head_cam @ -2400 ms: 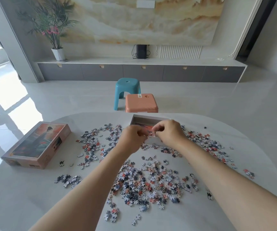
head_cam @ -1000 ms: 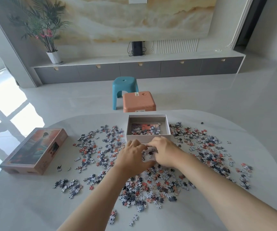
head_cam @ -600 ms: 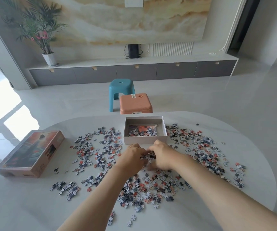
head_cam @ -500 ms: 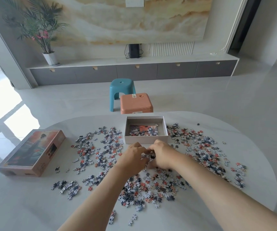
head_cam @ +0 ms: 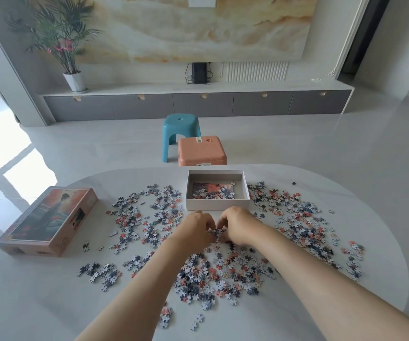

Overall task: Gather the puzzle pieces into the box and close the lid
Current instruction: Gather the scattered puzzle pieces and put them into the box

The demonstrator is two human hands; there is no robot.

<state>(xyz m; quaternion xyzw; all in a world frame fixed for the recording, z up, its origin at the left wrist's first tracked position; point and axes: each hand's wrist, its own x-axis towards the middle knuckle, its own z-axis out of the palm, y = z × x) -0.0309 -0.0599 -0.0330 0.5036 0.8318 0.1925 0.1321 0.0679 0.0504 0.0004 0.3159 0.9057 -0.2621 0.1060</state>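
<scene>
Both hands, left [head_cam: 196,228] & right [head_cam: 239,227], sit knuckle to knuckle just in front of the box [head_cam: 217,205], fingers curled down round a small clump of pieces [head_cam: 217,234]; whether it's properly gripped I can't tell. Step in hand, I'd say: scooping a batch. Next: lift w/o spilling, carry over box's near wall, drop. Box is open white card, shallow, rectangular, few pieces inside. Most pieces lie loose around it on the smooth pale counter [head_cam: 38,303], small, flat, knobbly. Lid [head_cam: 48,220], printed card, lies well left of box.
</scene>
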